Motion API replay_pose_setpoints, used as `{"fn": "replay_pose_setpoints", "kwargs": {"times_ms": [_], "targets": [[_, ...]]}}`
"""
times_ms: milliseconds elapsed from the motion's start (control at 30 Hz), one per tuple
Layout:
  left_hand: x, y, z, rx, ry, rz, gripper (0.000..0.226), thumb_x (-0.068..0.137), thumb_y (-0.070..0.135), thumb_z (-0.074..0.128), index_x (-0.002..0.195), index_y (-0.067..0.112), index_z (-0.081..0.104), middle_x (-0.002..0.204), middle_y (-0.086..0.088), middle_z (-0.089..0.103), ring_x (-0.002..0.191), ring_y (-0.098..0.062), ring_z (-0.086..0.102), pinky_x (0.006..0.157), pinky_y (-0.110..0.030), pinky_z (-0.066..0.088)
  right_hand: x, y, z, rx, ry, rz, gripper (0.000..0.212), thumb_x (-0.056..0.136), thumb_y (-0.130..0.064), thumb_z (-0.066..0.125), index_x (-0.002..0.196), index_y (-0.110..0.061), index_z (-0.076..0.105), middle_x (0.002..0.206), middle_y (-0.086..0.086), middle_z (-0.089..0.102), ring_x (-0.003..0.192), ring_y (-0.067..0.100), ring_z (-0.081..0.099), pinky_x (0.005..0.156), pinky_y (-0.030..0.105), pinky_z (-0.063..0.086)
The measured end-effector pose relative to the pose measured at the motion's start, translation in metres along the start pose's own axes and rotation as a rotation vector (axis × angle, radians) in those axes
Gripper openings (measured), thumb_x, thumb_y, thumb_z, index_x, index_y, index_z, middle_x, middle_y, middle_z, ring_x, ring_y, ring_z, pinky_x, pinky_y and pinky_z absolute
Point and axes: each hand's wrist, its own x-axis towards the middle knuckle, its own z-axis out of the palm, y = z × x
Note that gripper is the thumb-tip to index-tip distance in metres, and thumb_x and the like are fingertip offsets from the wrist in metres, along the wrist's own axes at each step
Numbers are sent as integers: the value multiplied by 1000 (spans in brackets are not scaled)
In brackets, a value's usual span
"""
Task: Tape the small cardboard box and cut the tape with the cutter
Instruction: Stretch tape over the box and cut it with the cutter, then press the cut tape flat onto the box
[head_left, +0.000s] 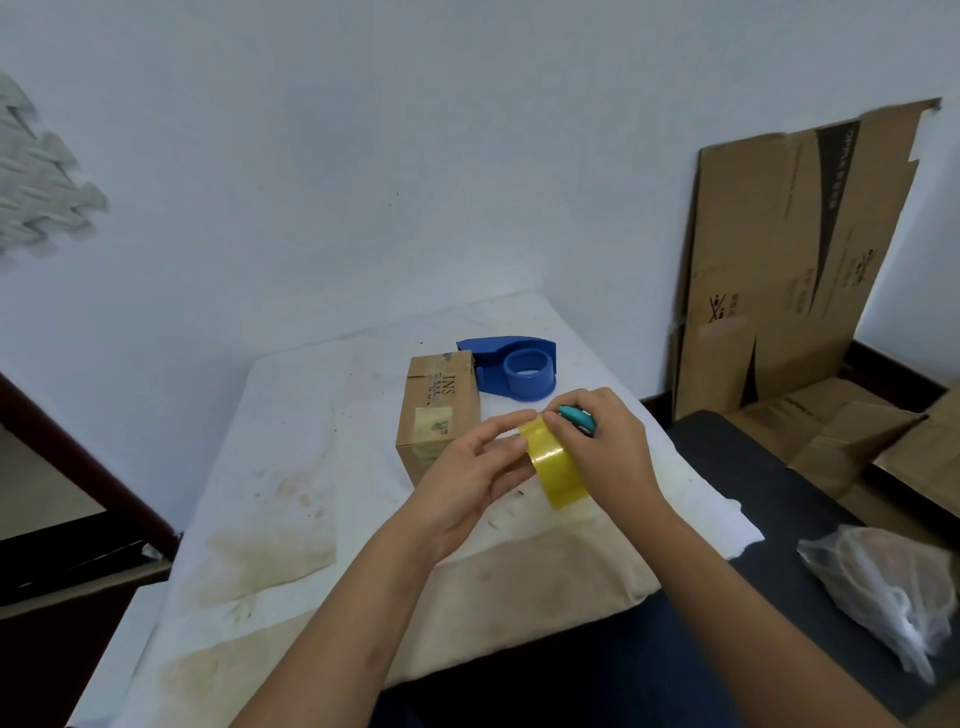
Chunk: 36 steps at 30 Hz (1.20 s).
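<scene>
Gripping yellow tape roll (558, 467) with left hand (470, 486), right hand (605, 447) pinching it, clasping teal cutter (576, 415)

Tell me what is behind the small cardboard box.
Behind the small cardboard box sits a blue tape dispenser on the cloth-covered table; the box hides the dispenser's near-left part.

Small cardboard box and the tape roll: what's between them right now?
In the head view, only the left hand lies between the box and the yellow tape roll; its fingers reach onto the roll.
</scene>
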Motion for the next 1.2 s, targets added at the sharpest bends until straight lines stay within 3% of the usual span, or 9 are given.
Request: {"fn": "replay_pose_setpoints", "kwargs": {"times_ms": [100,233,467,600,733,800,900,1000,1200], "targets": [[-4,8,-15,75,14,18,40,96,13,62,134,23,58,124,-11,68,107,-23,71,96,-32,56,14,6,-7,-73,35,-80,9,90,-23,63,97,-19,67,99,-2,54,86,10,52,71,13,40],[-7,22,-38,57,60,60,27,98,9,56,123,12,65,120,-15,72,101,-25,73,87,-30,60,33,19,-1,-422,-53,-255,9,92,-18,57,96,-12,63,101,2,49,80,19,52,70,30,46],[-12,33,-71,106,260,204,24,100,3,50,114,5,69,111,-13,75,93,-21,74,82,-26,61,29,28,31,-632,-213,-354,13,92,-16,53,100,-10,61,106,6,52,92,22,50,68,33,48],[-16,31,-89,253,394,283,28,101,2,45,107,9,72,111,-12,74,96,-21,73,88,-29,59,20,35,42,-585,-264,-280,15,92,-20,56,104,-14,62,109,2,50,94,19,53,71,36,55],[-19,27,-101,636,482,340,37,100,5,46,102,30,73,115,10,72,106,-9,66,89,-20,50,25,30,41,-402,-243,-131,20,89,-29,63,107,-20,64,107,-5,47,90,12,51,79,27,49],[-17,25,-104,883,440,381,42,100,3,45,111,36,69,131,16,63,119,-5,56,91,-13,42,28,24,39,-301,-159,-114,24,89,-26,65,112,-20,65,104,-7,45,88,10,48,76,16,40],[-6,21,-108,1097,289,392,47,101,2,43,128,37,58,154,15,39,137,-6,37,101,-20,36,29,9,37,-158,-74,-116,21,92,-21,60,111,-20,67,100,-5,52,83,9,50,67,5,37],[4,15,-116,1187,169,333,49,103,7,39,139,40,49,161,13,25,141,-9,33,104,-24,38,27,-10,41,4,-144,-121,18,96,-25,54,108,-23,67,95,-4,61,75,8,60,65,12,43],[10,4,-123,1251,174,329,47,105,13,38,145,35,44,159,10,30,142,-13,35,102,-13,31,38,-29,62,1,-332,-207,18,95,-26,56,106,-28,69,92,-5,57,82,6,52,69,15,37]]}}
